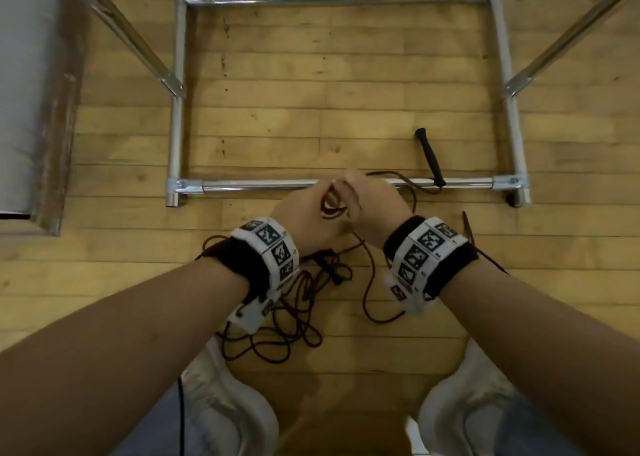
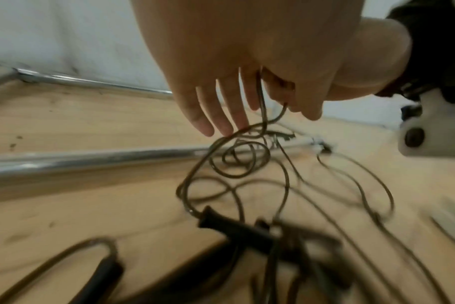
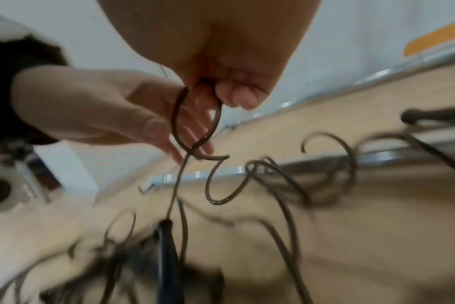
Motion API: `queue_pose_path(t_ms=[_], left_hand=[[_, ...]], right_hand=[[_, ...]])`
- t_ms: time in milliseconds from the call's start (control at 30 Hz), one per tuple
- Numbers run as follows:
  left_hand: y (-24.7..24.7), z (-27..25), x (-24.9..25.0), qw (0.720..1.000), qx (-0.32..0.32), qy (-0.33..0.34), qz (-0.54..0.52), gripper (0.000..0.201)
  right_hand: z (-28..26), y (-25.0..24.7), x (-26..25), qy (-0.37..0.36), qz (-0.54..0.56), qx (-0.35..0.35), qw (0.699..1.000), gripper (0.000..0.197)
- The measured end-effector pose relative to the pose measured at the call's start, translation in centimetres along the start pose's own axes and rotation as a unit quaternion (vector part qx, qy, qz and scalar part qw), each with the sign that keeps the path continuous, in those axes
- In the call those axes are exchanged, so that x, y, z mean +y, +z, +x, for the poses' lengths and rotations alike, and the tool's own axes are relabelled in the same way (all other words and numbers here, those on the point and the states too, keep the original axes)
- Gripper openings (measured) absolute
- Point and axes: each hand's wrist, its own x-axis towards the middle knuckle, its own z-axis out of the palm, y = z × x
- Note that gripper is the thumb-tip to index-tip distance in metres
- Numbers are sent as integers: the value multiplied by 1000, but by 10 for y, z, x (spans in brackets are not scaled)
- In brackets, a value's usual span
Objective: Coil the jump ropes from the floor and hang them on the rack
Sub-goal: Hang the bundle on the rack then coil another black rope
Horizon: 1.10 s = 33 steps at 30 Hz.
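A thin dark jump rope (image 1: 367,282) rises from a tangle of ropes (image 1: 287,320) on the wooden floor to my two hands, held together just above the rack's front bar (image 1: 259,185). My right hand (image 1: 374,206) pinches a small loop of the rope (image 3: 177,123) in its curled fingers (image 3: 234,92). My left hand (image 1: 304,216) keeps its fingers (image 2: 216,111) straight beside that loop, and the rope (image 2: 261,98) runs down past them. One black handle (image 1: 429,154) lies across the front bar at the right. Another handle (image 2: 237,230) lies below my hands.
The chrome rack base (image 1: 502,57) forms a rectangle on the floor ahead, with slanted uprights (image 1: 128,36) at left and right (image 1: 571,36). A grey-white panel (image 1: 27,91) stands at far left. My white shoes (image 1: 225,403) flank the tangle.
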Motion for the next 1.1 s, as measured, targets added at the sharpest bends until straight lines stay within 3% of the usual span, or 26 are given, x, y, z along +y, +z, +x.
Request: queue_pose_path(t_ms=[133, 267, 367, 467, 567, 667, 767, 900, 1000, 1067, 1100], left_hand=[[-52, 3, 52, 989, 110, 14, -101, 7], [-105, -17, 108, 981, 120, 79, -131, 23], [-133, -38, 143, 967, 182, 110, -137, 8], [-156, -63, 174, 947, 242, 166, -129, 7], [-174, -89, 192, 951, 244, 160, -99, 8], [-185, -112, 195, 969, 204, 136, -44, 18], [-194, -132, 200, 976, 159, 104, -108, 29], [-205, -142, 210, 966, 209, 142, -54, 47], [-207, -140, 215, 954, 248, 158, -55, 50], [-210, -134, 215, 942, 285, 143, -104, 46], [-212, -131, 215, 935, 301, 132, -134, 44]], right_hand=[[3, -59, -45, -69, 45, 171, 982, 22], [-13, -116, -100, -110, 52, 270, 955, 24], [-35, -156, -145, -168, 92, 354, 915, 23], [-59, -188, -185, -196, 141, 398, 885, 21], [-81, -213, -220, -202, 211, 405, 867, 20], [-99, -236, -246, -197, 228, 427, 853, 24], [-108, -255, -259, -182, 226, 423, 858, 24], [-107, -268, -248, -102, 286, 394, 867, 25], [-102, -270, -240, -53, 376, 358, 853, 26], [-100, -262, -237, -28, 431, 280, 857, 44], [-97, -254, -233, -17, 421, 228, 878, 57]])
